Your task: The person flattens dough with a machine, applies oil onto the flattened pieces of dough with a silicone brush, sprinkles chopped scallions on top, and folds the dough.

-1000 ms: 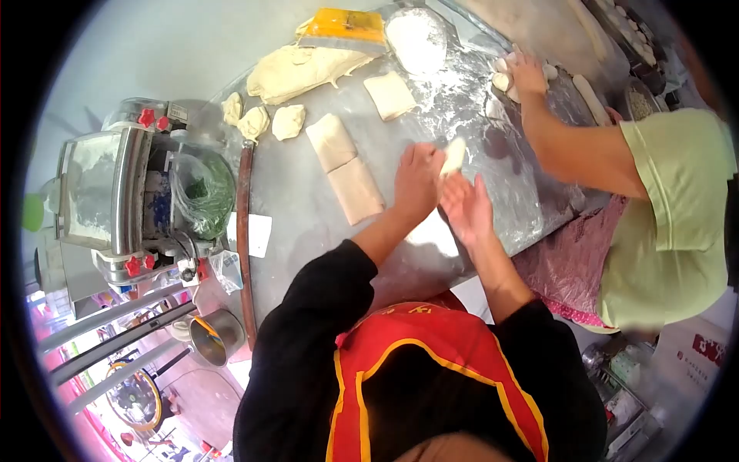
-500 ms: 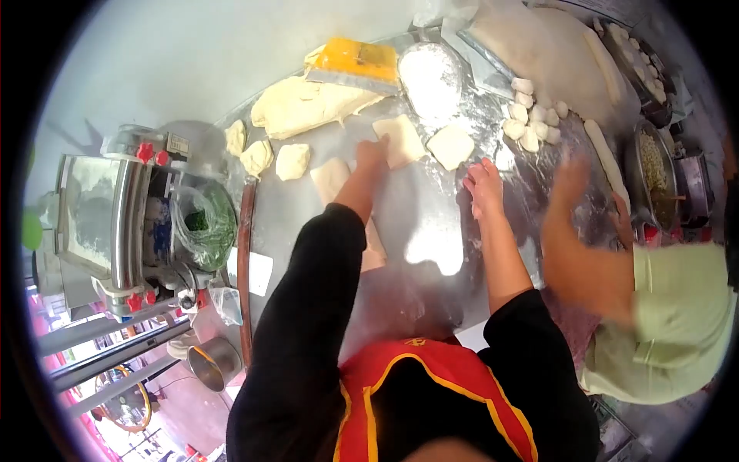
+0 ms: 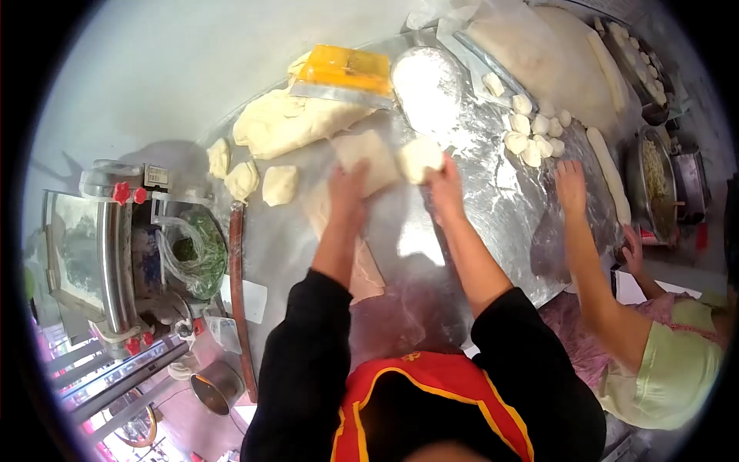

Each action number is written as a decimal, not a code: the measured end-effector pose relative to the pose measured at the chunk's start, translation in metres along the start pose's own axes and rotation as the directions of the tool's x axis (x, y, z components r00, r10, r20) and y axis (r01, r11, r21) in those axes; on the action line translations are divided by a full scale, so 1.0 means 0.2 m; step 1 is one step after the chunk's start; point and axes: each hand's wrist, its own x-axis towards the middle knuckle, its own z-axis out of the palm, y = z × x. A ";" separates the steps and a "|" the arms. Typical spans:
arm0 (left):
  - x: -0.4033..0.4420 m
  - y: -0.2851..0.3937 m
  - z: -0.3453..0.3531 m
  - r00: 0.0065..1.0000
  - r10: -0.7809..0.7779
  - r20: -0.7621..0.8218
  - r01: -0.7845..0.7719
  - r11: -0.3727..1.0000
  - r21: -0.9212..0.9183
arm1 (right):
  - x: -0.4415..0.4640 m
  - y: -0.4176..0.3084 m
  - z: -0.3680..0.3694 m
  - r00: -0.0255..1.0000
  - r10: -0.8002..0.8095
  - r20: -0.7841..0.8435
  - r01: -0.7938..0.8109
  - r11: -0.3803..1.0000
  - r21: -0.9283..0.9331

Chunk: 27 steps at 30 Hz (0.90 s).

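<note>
My left hand is at the lower left edge of a flat dough sheet, its fingers on or gripping that edge. My right hand has its fingers closed on a small thick dough piece, just right of the sheet. Below my left hand lie longer flat dough strips, partly hidden by my forearm. Three dough lumps, one of them squarish, rest to the left. Behind them sits a large dough mass with a yellow-handled scraper on it.
Flour is heaped at the back of the metal table. Several small dough balls and a dough roll lie right, near a co-worker's hand. A machine and bagged greens stand left.
My left hand has moved slightly down and left with the flat sheet. My right hand has moved left and taken hold of the small dough piece. The co-worker's arm has shifted.
</note>
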 end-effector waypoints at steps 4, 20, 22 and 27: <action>-0.17 0.21 -0.17 0.993 0.022 0.115 -0.017 0.999 -0.050 | 0.10 0.04 -0.07 0.941 -0.230 0.248 0.318 0.854 -0.413; -0.45 -0.20 0.02 0.823 -0.304 0.480 0.392 0.915 -0.093 | -0.48 -0.05 -0.25 0.965 0.153 0.213 -0.120 0.980 -0.158; -0.46 -0.34 -0.01 0.884 -0.309 0.351 0.138 0.889 0.437 | -0.53 0.05 -0.29 0.963 0.194 0.187 -0.139 0.952 -0.274; -0.77 -0.42 -0.16 0.919 -0.179 0.352 -0.250 0.427 0.869 | -0.84 0.25 -0.52 0.965 0.185 0.185 -0.075 0.872 -0.483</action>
